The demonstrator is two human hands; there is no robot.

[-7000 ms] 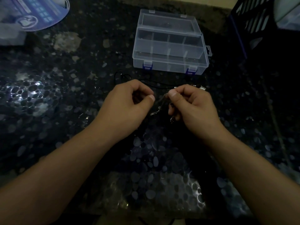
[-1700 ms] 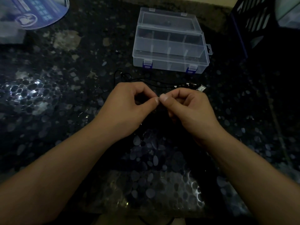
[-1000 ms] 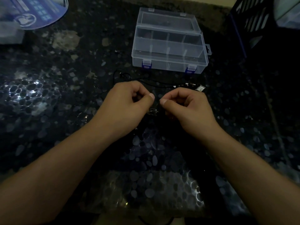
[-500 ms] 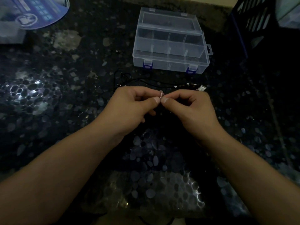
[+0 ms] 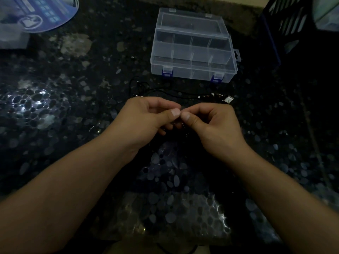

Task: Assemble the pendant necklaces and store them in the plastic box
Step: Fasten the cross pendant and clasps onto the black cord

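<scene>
Hands, two: left hand [image 5: 146,118], right hand [image 5: 211,123], one plastic box [image 5: 192,48]

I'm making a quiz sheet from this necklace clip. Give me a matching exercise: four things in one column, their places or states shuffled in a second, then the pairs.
Things:
1. plastic box
2. black cord
3. left hand
4. blue disc

Places or states:
A. far left corner of the table
B. thumb tip to thumb tip with the right hand
C. lid open, beyond the hands
D. lying between the box and the hands

Pairs: 1-C, 2-D, 3-B, 4-A
</scene>
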